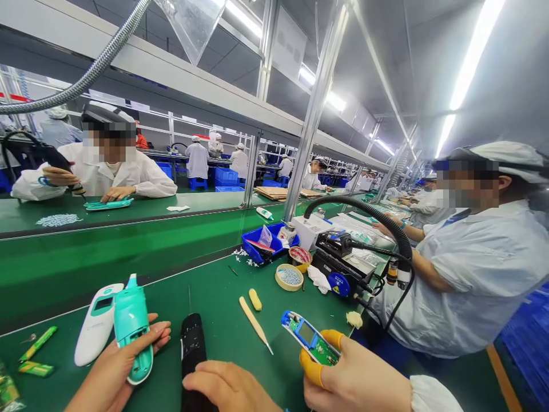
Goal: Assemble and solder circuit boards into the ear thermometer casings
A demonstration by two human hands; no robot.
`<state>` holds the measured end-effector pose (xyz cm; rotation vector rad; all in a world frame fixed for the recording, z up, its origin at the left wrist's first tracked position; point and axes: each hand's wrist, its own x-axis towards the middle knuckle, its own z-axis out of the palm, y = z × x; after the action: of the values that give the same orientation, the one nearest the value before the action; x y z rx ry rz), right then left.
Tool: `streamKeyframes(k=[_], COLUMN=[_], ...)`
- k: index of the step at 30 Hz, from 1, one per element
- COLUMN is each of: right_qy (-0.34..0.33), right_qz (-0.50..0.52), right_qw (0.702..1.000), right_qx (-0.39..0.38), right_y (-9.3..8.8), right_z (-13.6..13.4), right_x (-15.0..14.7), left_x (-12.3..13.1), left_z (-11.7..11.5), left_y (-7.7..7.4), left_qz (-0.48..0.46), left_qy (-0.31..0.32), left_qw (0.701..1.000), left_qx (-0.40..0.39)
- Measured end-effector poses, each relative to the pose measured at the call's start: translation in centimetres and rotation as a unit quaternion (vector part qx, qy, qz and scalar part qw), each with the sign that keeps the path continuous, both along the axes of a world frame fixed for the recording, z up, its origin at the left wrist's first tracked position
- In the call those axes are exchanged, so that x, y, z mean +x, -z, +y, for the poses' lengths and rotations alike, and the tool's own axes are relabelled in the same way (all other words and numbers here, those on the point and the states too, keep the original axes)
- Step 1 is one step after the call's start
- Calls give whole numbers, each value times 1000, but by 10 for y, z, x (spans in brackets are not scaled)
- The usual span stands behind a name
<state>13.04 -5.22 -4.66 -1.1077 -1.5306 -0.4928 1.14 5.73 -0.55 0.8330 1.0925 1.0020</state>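
Observation:
My left hand (124, 357) is wrapped round a teal thermometer (131, 317), thumb across its front, with an open compartment toward me. A white thermometer (92, 332) with a small screen lies just left of it, partly behind; whether my hand touches it I cannot tell. At the bottom middle, my right hand (234, 383) has its fingers over the handle of a black electric screwdriver (193, 337), whose thin bit points away from me. Another person's hand (360, 366), in yellow finger cots, enters from the right, holding a blue-framed thermometer (315, 343) with its circuit board exposed.
A pale pointed tool (254, 323) and a yellow piece (255, 299) lie mid-bench. Behind stand a dish of screws (289, 277), a blue bin (257, 252) and a black unit with a hose (343, 269). Batteries (38, 343) lie left. Co-workers sit opposite and at right.

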Motion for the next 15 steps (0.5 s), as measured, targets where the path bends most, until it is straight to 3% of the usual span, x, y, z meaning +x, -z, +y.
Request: streamKeyframes(k=[3,6,11,15], right_qy=[-10,-62,-212,-262], right_qz=[-104,-110,154,279], right_qw=[992,973,923,875], right_qx=[-75,-195,-283,-296], right_y=[1,-7,-28,-24], right_z=[-5,-13,-31,-48], right_x=[14,31,60,76], left_x=[2,4,3,0], left_z=[-4,-6,-4,-3], left_y=[-6,-11,-7,-1], left_qz=[9,18,15,22], left_qy=[-8,-5,8,13], left_qw=[1000,1000,1000,1000], left_qx=[-3,-8,-3,-7])
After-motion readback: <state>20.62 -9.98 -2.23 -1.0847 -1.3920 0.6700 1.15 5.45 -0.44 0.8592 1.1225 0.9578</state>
